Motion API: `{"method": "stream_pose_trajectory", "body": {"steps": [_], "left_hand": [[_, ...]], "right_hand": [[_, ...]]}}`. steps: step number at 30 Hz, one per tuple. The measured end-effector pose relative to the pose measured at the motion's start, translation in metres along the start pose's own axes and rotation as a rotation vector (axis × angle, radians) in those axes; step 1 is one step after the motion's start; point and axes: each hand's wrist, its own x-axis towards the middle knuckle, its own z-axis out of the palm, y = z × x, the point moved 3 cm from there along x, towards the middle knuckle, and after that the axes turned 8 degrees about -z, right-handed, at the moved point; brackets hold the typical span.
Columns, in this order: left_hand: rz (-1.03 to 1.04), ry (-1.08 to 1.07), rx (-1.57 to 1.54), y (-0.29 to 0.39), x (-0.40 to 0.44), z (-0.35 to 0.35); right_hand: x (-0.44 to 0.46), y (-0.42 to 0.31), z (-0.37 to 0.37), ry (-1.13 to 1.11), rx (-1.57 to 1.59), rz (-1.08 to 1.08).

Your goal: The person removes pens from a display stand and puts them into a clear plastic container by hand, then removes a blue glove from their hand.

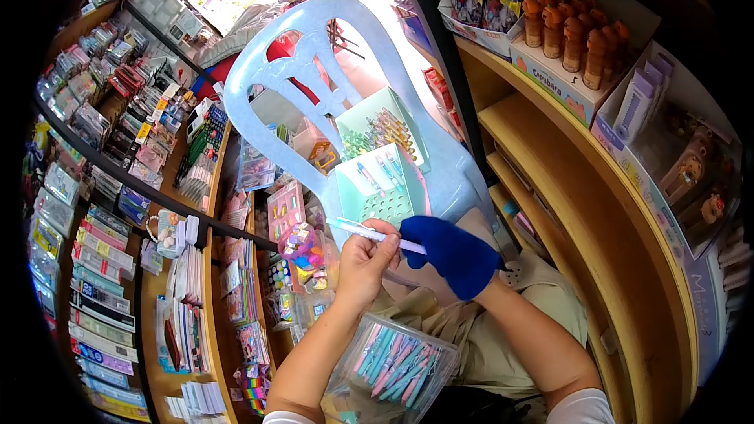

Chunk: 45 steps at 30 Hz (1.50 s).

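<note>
My left hand (367, 257) is closed round a pale lilac and mint pen (369, 232), held by thumb and fingers. On my right hand (449, 255) there is a dark blue cloth mitt, which touches the pen's right end; the fingers inside it are hidden. Just beyond my hands, a mint-green box (375, 200) with holes in its side holds a few pens. Behind it, a second green box (385, 102) is filled with many pens. Both rest on a light blue plastic chair (455, 180). A clear plastic bin (444, 338) of pink and blue pens lies below my hands.
Shelves (208, 298) packed with stationery run along the left. At the right stands a curved wooden shelf unit (597, 212), with a Capybara display box (550, 82) on top. A pink tub (302, 245) of colourful items sits left of the chair.
</note>
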Motion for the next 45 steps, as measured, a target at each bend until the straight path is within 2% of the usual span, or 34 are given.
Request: {"method": "stream_pose_trajectory", "body": {"steps": [2, 5, 6, 9, 12, 15, 17, 18, 22, 25, 26, 29, 30, 33, 36, 38, 41, 42, 45], "left_hand": [[-0.005, 0.009, 0.056, -0.002, 0.001, 0.002], [-0.010, 0.022, 0.103, -0.005, 0.000, 0.003], [-0.010, 0.030, 0.103, -0.005, 0.000, 0.003], [-0.027, 0.052, 0.055, -0.005, 0.001, 0.001], [-0.047, 0.072, 0.001, -0.006, 0.002, 0.000], [-0.065, 0.113, -0.062, -0.005, 0.004, -0.001], [-0.070, 0.136, -0.081, -0.004, 0.004, -0.003], [-0.069, 0.142, -0.077, -0.003, 0.003, -0.005], [-0.078, 0.129, -0.039, -0.002, 0.002, -0.005], [-0.070, 0.116, -0.039, -0.003, 0.002, -0.003], [-0.073, 0.122, -0.031, -0.003, 0.002, -0.003], [-0.082, 0.136, 0.005, -0.005, 0.002, -0.001], [-0.088, 0.133, 0.024, -0.007, 0.003, 0.001], [-0.122, 0.116, 0.092, -0.009, 0.005, 0.002], [-0.142, 0.106, 0.115, -0.010, 0.006, 0.002], [-0.130, 0.079, 0.116, -0.012, 0.005, 0.002], [-0.141, 0.090, 0.093, -0.008, 0.003, 0.005], [-0.132, 0.087, 0.084, -0.007, 0.003, 0.004], [-0.127, 0.088, 0.067, -0.008, 0.002, 0.002]], "right_hand": [[-0.006, 0.001, 0.011, 0.070, -0.202, -0.139], [-0.013, -0.004, 0.012, -0.127, -0.513, -0.158], [-0.012, -0.006, 0.012, -0.127, -0.426, -0.129], [-0.016, 0.007, 0.018, -0.300, -0.571, -0.037], [-0.015, 0.008, 0.016, -0.211, -0.525, 0.033], [-0.015, 0.012, 0.012, 0.030, -0.596, -0.101], [-0.016, 0.019, 0.000, 0.052, -0.696, -0.169], [-0.012, 0.018, -0.006, -0.036, -0.719, -0.073], [-0.007, 0.003, -0.011, -0.072, -0.672, -0.177], [-0.012, 0.010, -0.002, -0.124, -0.553, -0.098], [-0.012, 0.008, 0.001, -0.073, -0.556, -0.176], [-0.008, -0.009, 0.011, -0.349, -0.712, -0.237], [-0.014, 0.002, 0.019, -0.191, -0.664, -0.320], [-0.019, 0.014, 0.024, -0.055, -0.529, -0.251], [-0.015, 0.019, 0.025, -0.164, -0.587, 0.015], [-0.013, 0.030, 0.015, -0.092, -0.443, 0.157], [-0.016, 0.062, 0.008, 0.049, -0.374, 0.201], [-0.012, 0.056, 0.005, 0.062, -0.371, 0.142], [-0.008, 0.030, -0.001, -0.097, -0.351, 0.216]]}}
